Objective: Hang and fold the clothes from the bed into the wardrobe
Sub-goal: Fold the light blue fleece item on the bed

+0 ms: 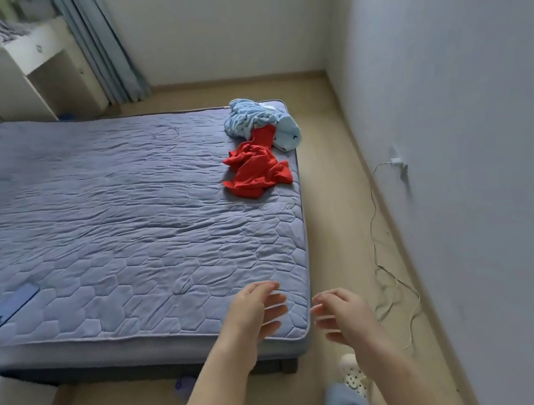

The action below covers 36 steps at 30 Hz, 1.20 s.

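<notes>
A crumpled red garment (256, 169) lies near the far right corner of the bed (106, 206), which has a blue quilted cover. Just beyond it sits a bunched light blue garment (256, 118), partly over the red one. My left hand (259, 308) hovers over the bed's near right corner, fingers relaxed and spread, holding nothing. My right hand (341, 315) is beside it, just off the bed's edge over the floor, also loose and empty. Both hands are well short of the clothes. No wardrobe is in view.
A blue phone (13, 309) lies on the bed's near left. A white bedside cabinet (27, 70) and blue curtain (102, 44) stand at the back left. A charger cable (384, 254) trails over the floor along the right wall. A narrow floor strip runs between bed and wall.
</notes>
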Available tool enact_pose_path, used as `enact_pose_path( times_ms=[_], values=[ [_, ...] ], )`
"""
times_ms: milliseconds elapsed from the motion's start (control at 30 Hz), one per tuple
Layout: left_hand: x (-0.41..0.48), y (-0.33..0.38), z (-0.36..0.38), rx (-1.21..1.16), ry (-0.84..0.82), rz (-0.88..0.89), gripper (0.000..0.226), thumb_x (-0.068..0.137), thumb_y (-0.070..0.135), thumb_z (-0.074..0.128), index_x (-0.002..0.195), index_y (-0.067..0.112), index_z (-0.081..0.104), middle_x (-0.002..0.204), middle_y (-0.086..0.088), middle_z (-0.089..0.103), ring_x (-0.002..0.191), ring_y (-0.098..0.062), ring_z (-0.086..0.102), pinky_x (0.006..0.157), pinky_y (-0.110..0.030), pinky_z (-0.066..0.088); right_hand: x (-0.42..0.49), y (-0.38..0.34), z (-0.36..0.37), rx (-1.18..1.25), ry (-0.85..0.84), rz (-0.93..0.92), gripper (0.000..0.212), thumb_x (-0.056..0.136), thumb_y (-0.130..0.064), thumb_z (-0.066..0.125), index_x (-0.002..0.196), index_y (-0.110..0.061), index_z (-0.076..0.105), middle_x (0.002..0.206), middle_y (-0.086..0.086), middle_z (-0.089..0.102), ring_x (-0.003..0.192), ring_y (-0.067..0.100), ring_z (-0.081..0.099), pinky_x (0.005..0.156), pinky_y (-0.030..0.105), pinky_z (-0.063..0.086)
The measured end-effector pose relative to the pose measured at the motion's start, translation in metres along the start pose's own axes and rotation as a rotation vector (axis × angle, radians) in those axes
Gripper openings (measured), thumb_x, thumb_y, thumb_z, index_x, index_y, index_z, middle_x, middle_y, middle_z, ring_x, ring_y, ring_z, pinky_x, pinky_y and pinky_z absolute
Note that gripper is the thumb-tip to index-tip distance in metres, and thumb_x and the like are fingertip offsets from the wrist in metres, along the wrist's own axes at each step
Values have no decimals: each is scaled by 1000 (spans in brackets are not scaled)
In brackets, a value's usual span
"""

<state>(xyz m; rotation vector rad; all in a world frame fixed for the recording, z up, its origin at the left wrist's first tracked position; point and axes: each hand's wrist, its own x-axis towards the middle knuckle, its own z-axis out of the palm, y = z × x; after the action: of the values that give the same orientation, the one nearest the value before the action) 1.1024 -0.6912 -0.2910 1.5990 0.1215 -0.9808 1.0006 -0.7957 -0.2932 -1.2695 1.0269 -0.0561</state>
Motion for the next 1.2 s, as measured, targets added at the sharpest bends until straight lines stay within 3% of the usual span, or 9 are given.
enact_pose_path(
  times_ms=[200,367,667,1000,1200],
  values=[
    [86,68,90,-14,30,-36,15,93,21,50,84,18,62,81,-2,65,73,-15,62,65,-24,44,106,-80,-65,-66,-3,-38,19,93,-14,50,75,-15,56,71,1,58,61,12,51,46,13,39],
    [148,132,157,-31,32,-10,16,93,20,50,83,19,61,76,-1,65,69,-14,62,63,-24,43,177,-144,-113,-64,-1,-38,19,92,-13,51,73,-15,56,67,-1,57,59,14,49,53,22,35],
    [261,214,221,6,12,1,14,93,18,49,84,18,59,76,-1,63,69,-14,59,63,-23,41,296,-216,-148,-81,-17,18,15,93,-15,50,79,-13,58,73,1,58,61,13,52,55,23,36],
    [448,369,228,-2,86,56,10,94,17,48,88,17,57,77,-2,61,68,-13,58,63,-24,39,494,-363,-120,-188,-41,4,17,92,-14,48,76,-14,54,69,1,56,57,14,49,54,22,32],
    [526,431,222,-36,165,3,11,94,17,47,87,17,55,76,-1,59,68,-14,56,63,-23,39,585,-426,-89,-179,-136,27,17,92,-14,49,75,-14,55,69,1,58,57,13,50,53,21,35]
  ],
)
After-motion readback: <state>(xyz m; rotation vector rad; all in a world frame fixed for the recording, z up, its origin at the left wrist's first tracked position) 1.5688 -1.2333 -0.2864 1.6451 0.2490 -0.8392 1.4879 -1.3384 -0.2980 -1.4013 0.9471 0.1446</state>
